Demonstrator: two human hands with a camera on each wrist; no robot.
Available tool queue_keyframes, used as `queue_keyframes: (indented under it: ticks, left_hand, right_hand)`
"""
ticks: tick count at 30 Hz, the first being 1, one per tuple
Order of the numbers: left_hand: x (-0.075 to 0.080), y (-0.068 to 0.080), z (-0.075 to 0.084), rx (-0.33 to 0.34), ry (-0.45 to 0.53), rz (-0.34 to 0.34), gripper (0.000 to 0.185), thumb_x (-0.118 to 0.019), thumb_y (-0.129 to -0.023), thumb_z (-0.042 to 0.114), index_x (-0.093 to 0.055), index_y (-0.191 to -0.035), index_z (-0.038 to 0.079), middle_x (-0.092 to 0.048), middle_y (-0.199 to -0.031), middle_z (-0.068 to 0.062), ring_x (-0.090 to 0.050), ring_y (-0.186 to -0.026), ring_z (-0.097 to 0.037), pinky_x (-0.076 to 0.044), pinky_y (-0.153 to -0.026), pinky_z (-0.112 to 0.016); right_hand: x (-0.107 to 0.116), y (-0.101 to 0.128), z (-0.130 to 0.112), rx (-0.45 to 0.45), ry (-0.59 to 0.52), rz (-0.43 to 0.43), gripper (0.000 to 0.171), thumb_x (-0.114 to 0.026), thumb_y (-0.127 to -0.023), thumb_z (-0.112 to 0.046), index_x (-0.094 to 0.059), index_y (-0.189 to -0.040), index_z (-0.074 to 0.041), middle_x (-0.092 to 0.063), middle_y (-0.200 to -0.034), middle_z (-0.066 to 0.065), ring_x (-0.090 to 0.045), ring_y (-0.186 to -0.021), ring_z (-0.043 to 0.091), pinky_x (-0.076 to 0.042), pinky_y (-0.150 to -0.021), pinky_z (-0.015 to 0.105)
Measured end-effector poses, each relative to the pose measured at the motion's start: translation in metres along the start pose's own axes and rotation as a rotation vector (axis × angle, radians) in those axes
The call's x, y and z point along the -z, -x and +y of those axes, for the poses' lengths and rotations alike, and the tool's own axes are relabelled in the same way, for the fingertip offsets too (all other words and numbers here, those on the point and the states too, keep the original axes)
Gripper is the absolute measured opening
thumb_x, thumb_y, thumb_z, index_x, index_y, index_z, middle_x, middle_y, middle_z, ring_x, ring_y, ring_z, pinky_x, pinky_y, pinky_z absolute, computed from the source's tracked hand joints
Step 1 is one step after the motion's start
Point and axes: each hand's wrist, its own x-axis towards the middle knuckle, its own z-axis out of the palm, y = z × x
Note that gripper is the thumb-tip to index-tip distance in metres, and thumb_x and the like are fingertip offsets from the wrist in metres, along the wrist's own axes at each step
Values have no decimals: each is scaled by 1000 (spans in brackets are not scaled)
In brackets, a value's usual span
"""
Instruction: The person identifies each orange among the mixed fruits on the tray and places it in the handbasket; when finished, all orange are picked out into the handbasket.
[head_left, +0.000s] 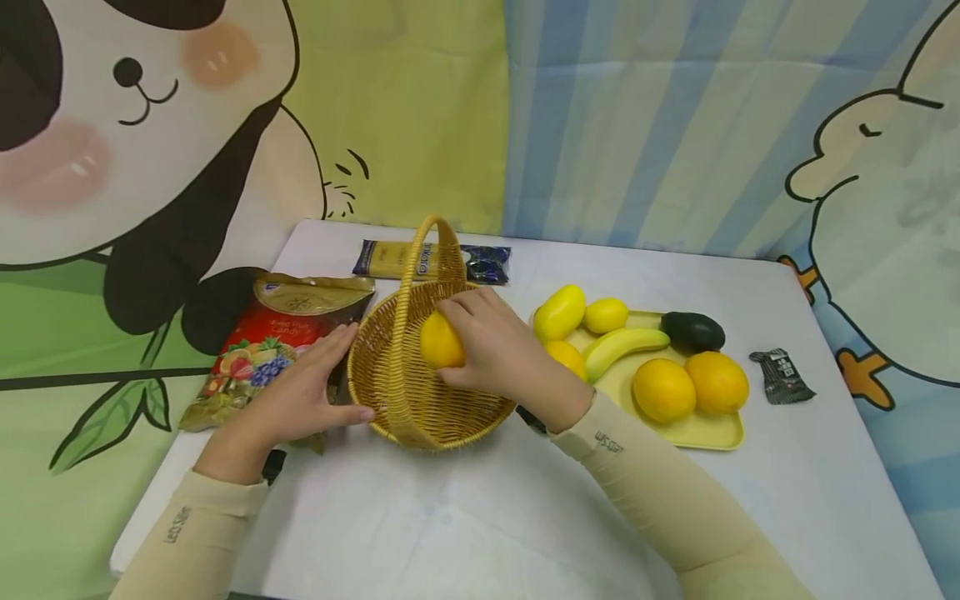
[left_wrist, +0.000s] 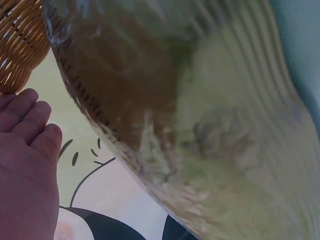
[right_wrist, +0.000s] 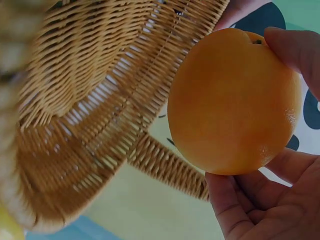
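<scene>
A woven wicker basket (head_left: 472,421) with a tall arched handle stands in the middle of the table. My right hand (head_left: 502,346) reaches over its right side, gripping a round orange fruit (head_left: 440,342) inside or just above the opening. In the right wrist view, thumb and fingers hold that smooth fruit, which has a crease by its stem. My left hand (head_left: 303,400) has its fingers extended along the basket's left rim, the thumb near the front. Beneath and beside that hand lies a red and gold candy bag (head_left: 262,354); its crinkled foil fills much of the left wrist view.
To the right, a yellow tray (head_left: 708,433) carries a banana (head_left: 626,346), a dark green fruit (head_left: 692,332), two orange fruits (head_left: 664,391) and other yellow fruits. A small black packet (head_left: 782,377) lies beyond. Behind the basket is a long pasta packet (head_left: 390,259).
</scene>
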Motion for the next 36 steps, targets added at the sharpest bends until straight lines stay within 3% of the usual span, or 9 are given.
queue_keyframes:
  ticks: [21, 29, 36]
  left_hand:
    - [-1, 2, 0, -2, 24, 13, 127, -85, -76, 67, -13, -170, 22, -17, -177, -12, -17, -162, -42, -24, -121, -77]
    - [-1, 3, -1, 5, 18, 15, 127, -84, -76, 68, -12, -170, 23, -16, -177, -11, -16, -162, -42, -23, -121, -77]
    - [-1, 2, -1, 3, 15, 12, 127, -84, -75, 69, -13, -170, 23, -16, -177, -10, -17, -163, -41, -24, -122, -75]
  right_hand:
    - [-4, -21, -6, 59, 95, -58, 85, -86, -80, -49, -57, -147, -6, -65, -135, 8, -55, -125, 26, -45, -114, 37]
    - [-11, -33, -12, 49, 63, -112, 81, -85, -81, -48, -57, -146, -8, -64, -138, 9, -53, -124, 25, -50, -107, 35]
    - [-20, -41, -14, 67, 64, -136, 68, -86, -81, -49, -63, -131, -9, -64, -136, 10, -55, -124, 27, -52, -107, 35]
